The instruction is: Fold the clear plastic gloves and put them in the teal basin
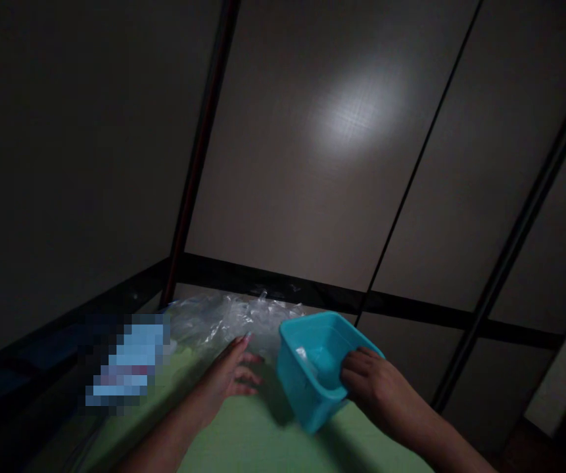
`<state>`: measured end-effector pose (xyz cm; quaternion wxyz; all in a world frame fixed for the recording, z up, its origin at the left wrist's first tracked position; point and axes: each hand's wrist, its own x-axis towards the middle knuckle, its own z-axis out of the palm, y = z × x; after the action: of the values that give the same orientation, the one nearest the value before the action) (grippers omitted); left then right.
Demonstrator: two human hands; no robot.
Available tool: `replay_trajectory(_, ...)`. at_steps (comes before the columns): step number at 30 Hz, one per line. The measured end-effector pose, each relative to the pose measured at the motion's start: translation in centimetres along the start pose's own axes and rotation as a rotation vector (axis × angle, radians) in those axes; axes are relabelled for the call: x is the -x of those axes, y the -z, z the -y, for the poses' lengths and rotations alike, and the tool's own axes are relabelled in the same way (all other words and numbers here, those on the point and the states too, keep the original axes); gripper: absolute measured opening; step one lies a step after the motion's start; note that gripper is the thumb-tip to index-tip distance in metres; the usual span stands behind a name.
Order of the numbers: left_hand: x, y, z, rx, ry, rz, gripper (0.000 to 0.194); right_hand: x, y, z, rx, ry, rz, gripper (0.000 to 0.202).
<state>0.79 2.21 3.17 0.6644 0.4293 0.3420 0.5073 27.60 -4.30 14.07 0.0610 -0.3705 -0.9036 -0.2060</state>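
Observation:
A turquoise plastic bin (295, 371) is tilted above the light green surface (243, 440), its opening turned partly toward me. My right hand (369, 381) grips the bin's right rim, with the fingers curled over the edge into it. Something pale or shiny shows inside the bin, too unclear to name. To the left of the bin, my left hand (236, 374) holds nothing; its fingers are apart and point toward the bin without touching it. Crumpled clear plastic (223, 318) lies just beyond my left hand.
Large grey-brown panels (302, 184) with dark seams stand behind the surface. On the left lies a light blue item (132, 355), blurred by pixelation. A dark horizontal strip (263, 279) runs along the panels behind the plastic.

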Motion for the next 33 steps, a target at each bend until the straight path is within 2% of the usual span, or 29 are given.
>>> replay_trajectory(2, -0.7, 0.5, 0.0, -0.118, -0.150, -0.199, 0.052, 0.2, 0.0, -2.6, 0.002, -0.082, 0.018, 0.023)
replay_trajectory(5, -1.3, 1.2, 0.0, -0.347, -0.370, -0.367, 0.035, 0.4, -0.9, -6.8, 0.028, -0.170, 0.054, 0.020)
replay_trajectory(7, -1.3, 1.6, 0.2, -0.616, -0.529, -0.388, 0.025, 0.5, -2.0, -9.4, 0.040, -0.218, 0.075, 0.020)
replay_trajectory(9, -1.0, 1.7, 0.6, -0.968, -0.618, -0.344, 0.024, 0.4, -3.4, -11.4, 0.044, -0.262, 0.068, 0.019)
replay_trajectory(11, -0.7, 1.8, 1.1, -1.250, -0.562, -0.278, 0.033, 0.3, -4.9, -12.8, 0.058, -0.291, 0.074, 0.017)
replay_trajectory(13, -0.3, 2.0, 1.8, -1.440, -0.444, -0.229, 0.049, -0.1, -6.4, -13.6, 0.086, -0.318, 0.084, 0.015)
replay_trajectory(15, -0.1, 2.3, 2.3, -1.546, -0.321, -0.215, 0.065, -0.8, -7.7, -14.0, 0.110, -0.330, 0.090, 0.015)
replay_trajectory(17, -0.1, 2.6, 2.5, -1.591, -0.232, -0.224, 0.073, -1.5, -8.9, -14.1, 0.128, -0.328, 0.092, 0.016)
replay_trajectory(20, -0.3, 3.1, 2.7, -1.579, -0.157, -0.254, 0.072, -2.7, -10.4, -14.0, 0.141, -0.330, 0.085, 0.018)
replay_trajectory(23, -0.7, 3.4, 2.9, -1.514, -0.125, -0.211, 0.071, -3.8, -11.6, -14.0, 0.136, -0.344, 0.067, 0.017)
replay_trajectory(27, -1.1, 3.4, 3.0, -1.518, -0.191, -0.136, 0.065, -4.6, -13.1, -14.3, 0.128, -0.377, 0.043, 0.017)
replay_trajectory(31, -1.3, 2.9, 2.7, -1.541, -0.258, -0.181, 0.044, -4.8, -13.8, -14.2, 0.123, -0.409, 0.023, 0.019)
replay_trajectory(33, -1.3, 2.7, 2.3, -1.514, -0.275, -0.205, 0.034, -4.5, -13.9, -13.4, 0.126, -0.432, -0.046, 0.026)
